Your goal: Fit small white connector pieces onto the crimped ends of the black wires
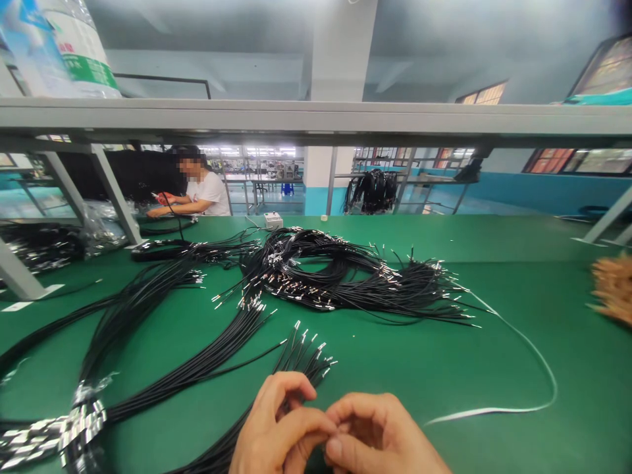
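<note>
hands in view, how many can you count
4. The person's own left hand and right hand meet at the bottom edge over a wire bundle; a co-worker's two hands rest far left, partly hidden.

Both hands, the left hand (pixel 281 428) and right hand (pixel 380 438), are cut off by the bottom edge, and their closed fingers hide whatever they pinch. The wire bundle (pixel 232 441) runs under them. A blurred brown object (pixel 615 286) leaves the right edge.
</note>
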The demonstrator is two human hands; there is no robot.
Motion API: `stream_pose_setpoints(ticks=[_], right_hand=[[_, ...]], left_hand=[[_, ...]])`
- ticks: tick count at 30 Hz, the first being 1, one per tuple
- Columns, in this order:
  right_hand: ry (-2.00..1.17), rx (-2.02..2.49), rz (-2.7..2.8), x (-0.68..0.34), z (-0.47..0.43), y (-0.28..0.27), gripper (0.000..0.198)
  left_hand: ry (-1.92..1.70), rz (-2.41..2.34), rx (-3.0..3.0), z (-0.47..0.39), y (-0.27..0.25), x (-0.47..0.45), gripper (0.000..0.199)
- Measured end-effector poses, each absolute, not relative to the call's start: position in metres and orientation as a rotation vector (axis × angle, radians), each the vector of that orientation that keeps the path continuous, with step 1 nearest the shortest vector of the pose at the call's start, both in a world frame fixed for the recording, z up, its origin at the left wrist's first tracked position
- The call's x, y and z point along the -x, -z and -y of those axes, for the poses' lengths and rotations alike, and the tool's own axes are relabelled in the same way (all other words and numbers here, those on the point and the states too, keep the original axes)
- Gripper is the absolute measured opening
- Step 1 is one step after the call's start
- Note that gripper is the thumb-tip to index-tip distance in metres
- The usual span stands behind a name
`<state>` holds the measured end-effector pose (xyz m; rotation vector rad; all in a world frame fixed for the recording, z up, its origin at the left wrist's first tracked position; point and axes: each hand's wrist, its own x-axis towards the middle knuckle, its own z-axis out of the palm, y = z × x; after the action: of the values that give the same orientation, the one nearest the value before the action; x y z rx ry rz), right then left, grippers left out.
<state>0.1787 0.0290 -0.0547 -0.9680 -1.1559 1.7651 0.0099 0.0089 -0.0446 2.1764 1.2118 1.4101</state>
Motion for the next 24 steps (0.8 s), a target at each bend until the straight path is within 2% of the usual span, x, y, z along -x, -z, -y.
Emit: stream_pose_setpoints(ticks=[4, 7, 10, 13, 16, 21, 24], right_hand=[[-1.543, 1.037, 1.447, -0.182, -0.033, 0.049, 0.012], [-1.395, 1.105, 1.506, -0.186, -0.034, 0.052, 0.008], [-1.420, 1.153, 1.481, -0.189, -0.033, 0.058, 0.008], [-1.440, 1.163, 1.453, -0.190, -0.034, 0.056, 0.009], [-1.462, 1.139, 1.396, -0.190, -0.036, 0.049, 0.008], [-1.638, 1.064, 1.180, -0.192, -0.045, 0.039, 0.022], [-1.630, 1.049, 1.122, -0.198, -0.053, 0.036, 0.034]], left_hand=[[-1.400, -1.217, -2.148, -0.009, 0.047, -0.009, 0.026], [-1.377, -1.188, -2.090, -0.009, 0.046, -0.007, 0.023], [-1.299, -1.096, -2.050, -0.009, 0.039, -0.002, 0.017], [-1.264, -1.088, -1.967, -0.009, 0.032, 0.002, 0.038], [-1.289, -1.219, -1.795, -0.011, 0.030, 0.002, 0.034], [-1.250, -1.413, -1.659, -0.019, 0.038, 0.004, 0.020], [-1.195, -1.484, -1.718, -0.025, 0.045, 0.009, 0.018]])
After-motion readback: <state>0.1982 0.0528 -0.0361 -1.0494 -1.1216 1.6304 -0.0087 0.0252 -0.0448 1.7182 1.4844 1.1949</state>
